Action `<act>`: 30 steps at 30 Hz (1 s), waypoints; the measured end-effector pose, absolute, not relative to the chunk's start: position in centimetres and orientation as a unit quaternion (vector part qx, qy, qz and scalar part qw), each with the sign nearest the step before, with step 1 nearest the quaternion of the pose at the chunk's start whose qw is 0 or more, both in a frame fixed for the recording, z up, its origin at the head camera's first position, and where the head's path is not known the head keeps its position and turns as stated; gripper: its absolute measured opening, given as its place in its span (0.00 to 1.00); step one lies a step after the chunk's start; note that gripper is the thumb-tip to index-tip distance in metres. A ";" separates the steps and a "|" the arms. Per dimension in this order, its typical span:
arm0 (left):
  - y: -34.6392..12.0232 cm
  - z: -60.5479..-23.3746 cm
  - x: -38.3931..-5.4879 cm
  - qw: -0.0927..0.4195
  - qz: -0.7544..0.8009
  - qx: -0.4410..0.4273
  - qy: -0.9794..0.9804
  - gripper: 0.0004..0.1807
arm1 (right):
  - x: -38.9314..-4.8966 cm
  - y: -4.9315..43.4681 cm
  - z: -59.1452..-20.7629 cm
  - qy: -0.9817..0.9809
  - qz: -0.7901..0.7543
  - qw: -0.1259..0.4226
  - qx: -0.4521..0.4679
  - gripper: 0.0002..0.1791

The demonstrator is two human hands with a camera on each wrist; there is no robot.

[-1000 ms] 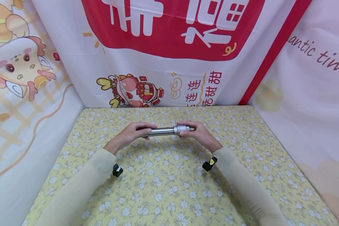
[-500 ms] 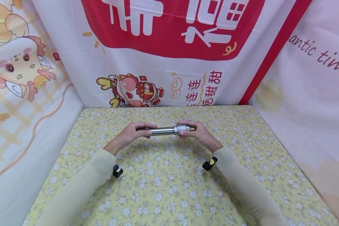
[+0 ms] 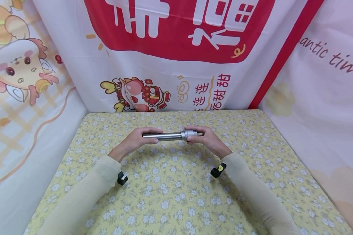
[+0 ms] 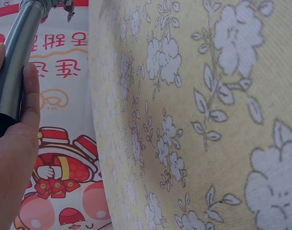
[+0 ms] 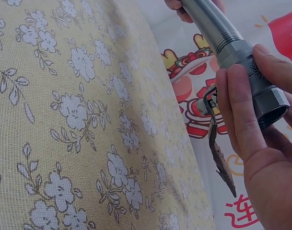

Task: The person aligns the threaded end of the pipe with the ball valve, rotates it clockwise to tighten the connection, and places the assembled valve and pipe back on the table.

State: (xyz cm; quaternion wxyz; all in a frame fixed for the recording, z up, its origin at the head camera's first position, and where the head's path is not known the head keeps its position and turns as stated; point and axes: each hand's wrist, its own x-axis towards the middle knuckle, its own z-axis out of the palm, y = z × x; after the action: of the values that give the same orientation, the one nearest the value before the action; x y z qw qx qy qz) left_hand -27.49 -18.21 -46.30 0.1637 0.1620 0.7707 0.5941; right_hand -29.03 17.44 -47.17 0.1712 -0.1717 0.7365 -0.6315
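A smooth steel pipe (image 3: pixel 170 136) lies level between both hands, above the flowered cloth. Its right end is threaded, and those threads enter a metal ball valve (image 5: pixel 239 60). From the valve's side hangs a bent lever handle (image 5: pixel 217 153), pointing down. My left hand (image 3: pixel 133 139) holds the pipe near its open left end, thumb on the near side and fingers on the far side. My right hand (image 3: pixel 205 136) grips the valve body between thumb and fingers; the valve's open outer end shows inside the palm in the right wrist view.
A yellow flowered cloth (image 3: pixel 164 195) covers the table. Printed white hangings stand behind it (image 3: pixel 176 70) and along both sides. Each sleeve cuff carries a small black wrist camera, one on the left (image 3: pixel 122 178) and one on the right (image 3: pixel 218 170).
My left thumb has slid down across the pipe toward its lower side, so more of the pipe shows between thumb and fingers. The right hand and valve stay put.
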 end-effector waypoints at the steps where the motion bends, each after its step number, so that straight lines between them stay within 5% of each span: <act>1: -18.2 -46.3 -27.5 0.164 0.595 0.162 0.770 0.24 | -29.0 17.4 -47.1 0.736 -0.632 0.171 -0.172 0.28; 30: -18.5 -46.5 -28.1 0.191 0.608 0.172 0.751 0.26 | -29.0 17.3 -47.1 0.738 -0.631 0.161 -0.173 0.27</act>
State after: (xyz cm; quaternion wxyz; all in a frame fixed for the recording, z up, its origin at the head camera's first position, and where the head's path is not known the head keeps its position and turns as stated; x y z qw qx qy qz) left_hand -28.07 -18.47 -46.51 0.1908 0.1722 0.7511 0.6081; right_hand -28.98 17.26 -47.12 0.1613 -0.1734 0.7384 -0.6315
